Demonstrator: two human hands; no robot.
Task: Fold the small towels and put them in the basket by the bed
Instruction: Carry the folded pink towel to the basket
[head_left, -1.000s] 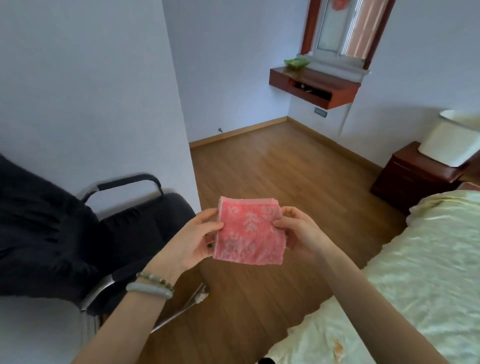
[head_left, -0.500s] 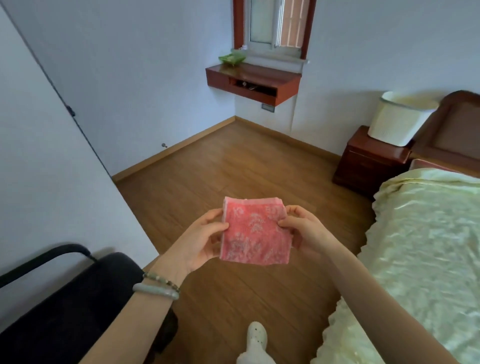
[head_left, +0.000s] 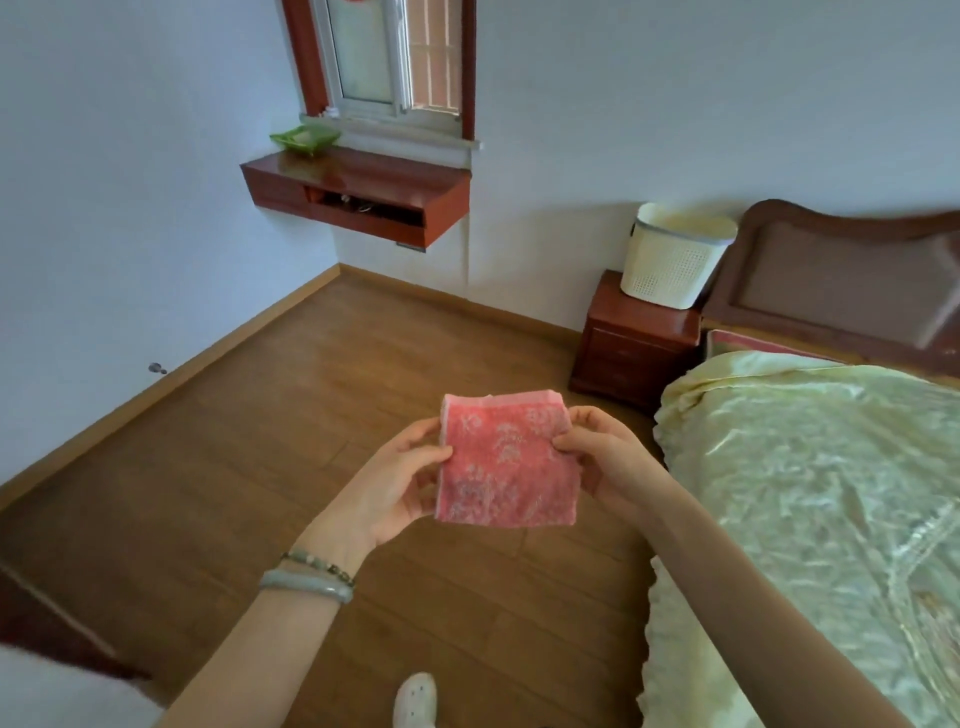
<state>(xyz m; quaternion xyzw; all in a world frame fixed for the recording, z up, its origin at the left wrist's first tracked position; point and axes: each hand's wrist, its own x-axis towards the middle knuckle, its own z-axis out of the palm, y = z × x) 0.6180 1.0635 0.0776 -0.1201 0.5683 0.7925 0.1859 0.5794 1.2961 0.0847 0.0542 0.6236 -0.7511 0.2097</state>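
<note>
Folded square of nubby pink towel, my left hand and right hand pinching its side edges.

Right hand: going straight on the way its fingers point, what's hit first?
The right hand pinches the right edge of the pink towel, fingers pointing left across the view, so the towel comes first. Beyond it, probably the left hand gripping the opposite edge, though depth is unclear.

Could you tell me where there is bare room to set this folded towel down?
The bedspread lies bare beside the right hand. The wall shelf is free right of the green dish. The nightstand is crowded: the basket covers most of its top, leaving a front strip.
</note>
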